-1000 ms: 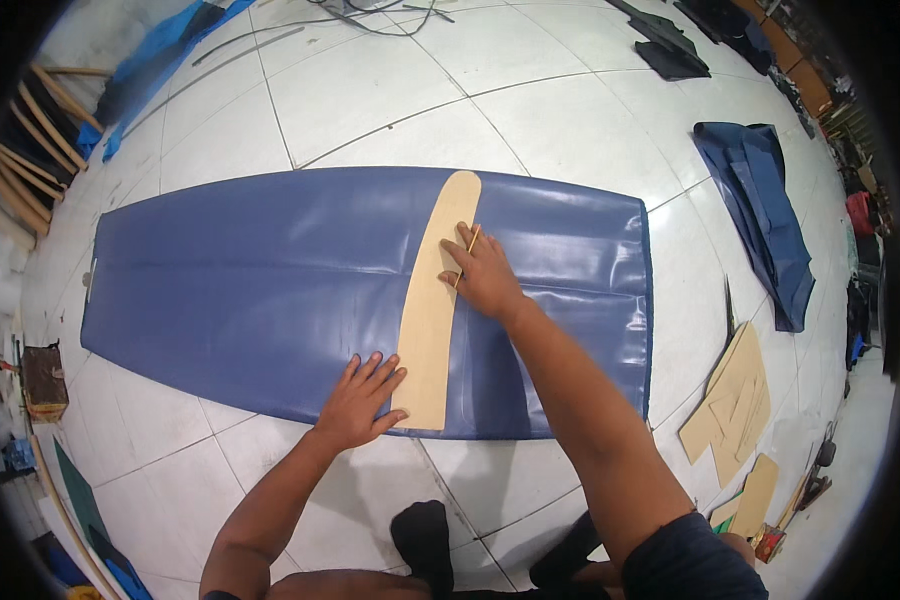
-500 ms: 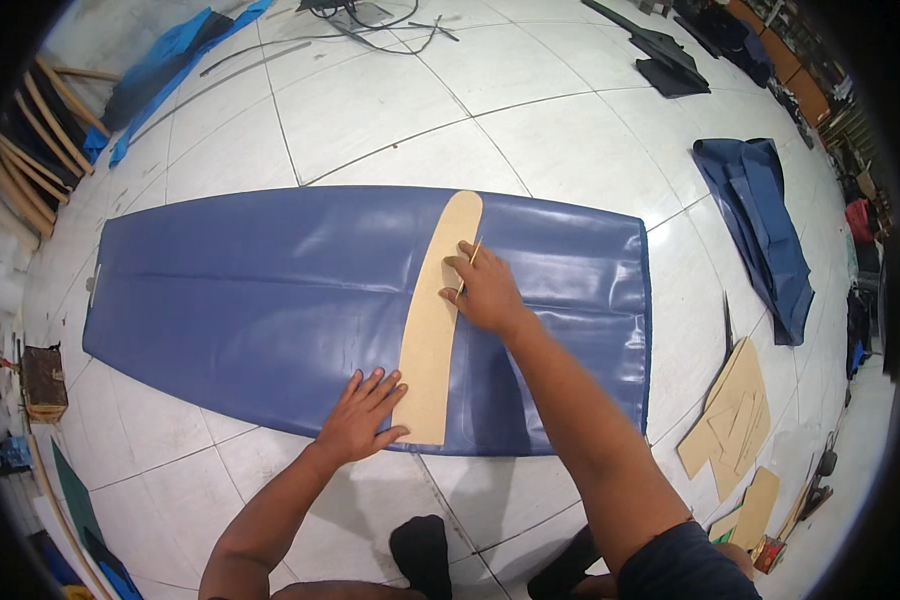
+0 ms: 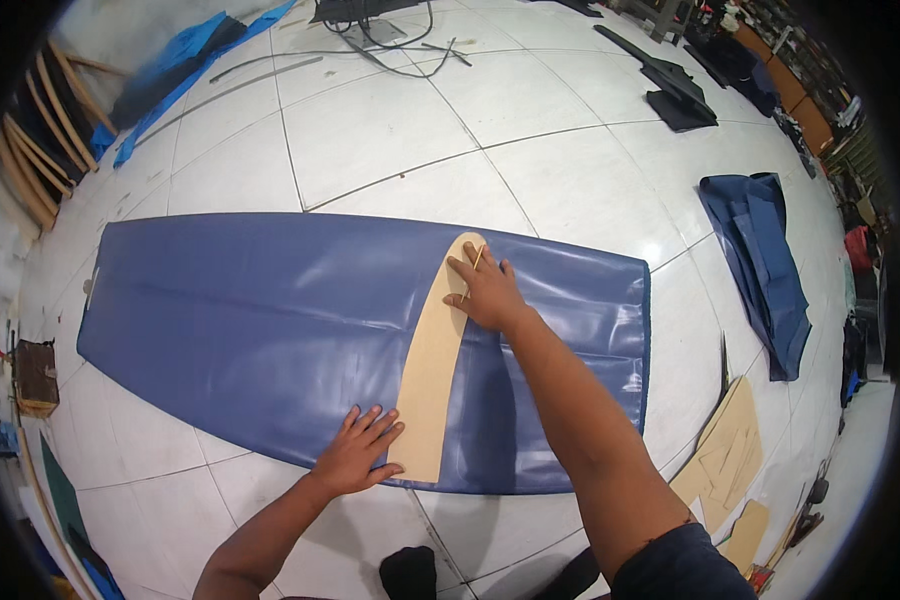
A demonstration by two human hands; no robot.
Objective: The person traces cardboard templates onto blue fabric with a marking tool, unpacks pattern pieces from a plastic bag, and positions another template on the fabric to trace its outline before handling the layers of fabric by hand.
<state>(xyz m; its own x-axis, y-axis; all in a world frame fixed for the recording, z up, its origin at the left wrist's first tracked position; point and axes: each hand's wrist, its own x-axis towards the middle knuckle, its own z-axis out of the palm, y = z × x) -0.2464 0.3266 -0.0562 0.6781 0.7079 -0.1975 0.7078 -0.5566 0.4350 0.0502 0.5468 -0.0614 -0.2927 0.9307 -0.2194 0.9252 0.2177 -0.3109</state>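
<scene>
One broad blue sheet [image 3: 250, 320] reaches far to the left of the left hand [image 3: 358, 450] and passes beneath both hands. The left hand lies flat with fingers spread, grasping nothing; its thumb rests over the near left corner of a long tan strip [image 3: 425, 410]. Just right of that hand, the strip lies on the sheet, its long axis running away from the person and leaning rightward toward the right hand [image 3: 490, 290]. The left hand is nearer its square end, the right nearer its rounded one. The right hand, partly spread, presses fingertips on the strip while holding a thin yellow stick [image 3: 478, 257] among its fingers. Well right of it lies a folded blue piece [image 3: 760, 270].
</scene>
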